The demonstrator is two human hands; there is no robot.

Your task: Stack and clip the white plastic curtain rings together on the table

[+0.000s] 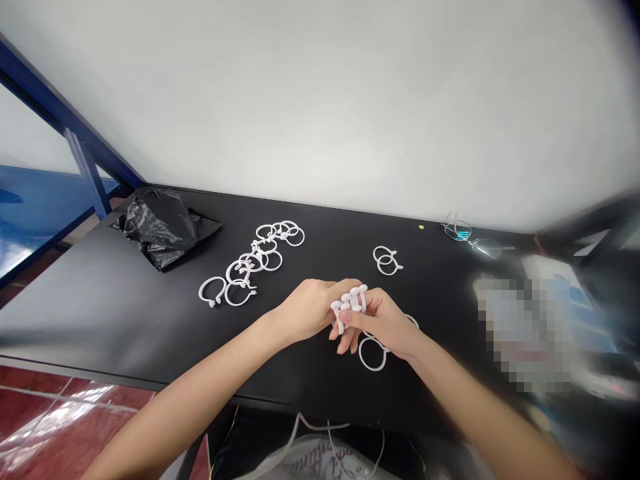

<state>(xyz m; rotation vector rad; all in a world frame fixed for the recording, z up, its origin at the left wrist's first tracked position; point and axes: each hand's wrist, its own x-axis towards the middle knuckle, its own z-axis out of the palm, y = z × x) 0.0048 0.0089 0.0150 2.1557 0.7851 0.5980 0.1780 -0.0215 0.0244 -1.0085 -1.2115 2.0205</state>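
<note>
Over the middle of the black table (pixel 100 320), my left hand (pixel 310 310) and my right hand (pixel 383 323) meet. Both are closed on a bunch of white plastic rings (pixel 350 303) held between them. Another white ring (pixel 373 353) hangs or lies just below my right hand; whether it belongs to the held bunch I cannot tell. A loose heap of white rings (pixel 255 263) lies to the far left of my hands. A small pair of rings (pixel 387 260) lies beyond my right hand.
A crumpled black plastic bag (pixel 160 227) sits at the table's far left. Glasses (pixel 467 237) lie at the far right by the white wall. A blurred-out item lies on the right. Blue metal frame bars stand left.
</note>
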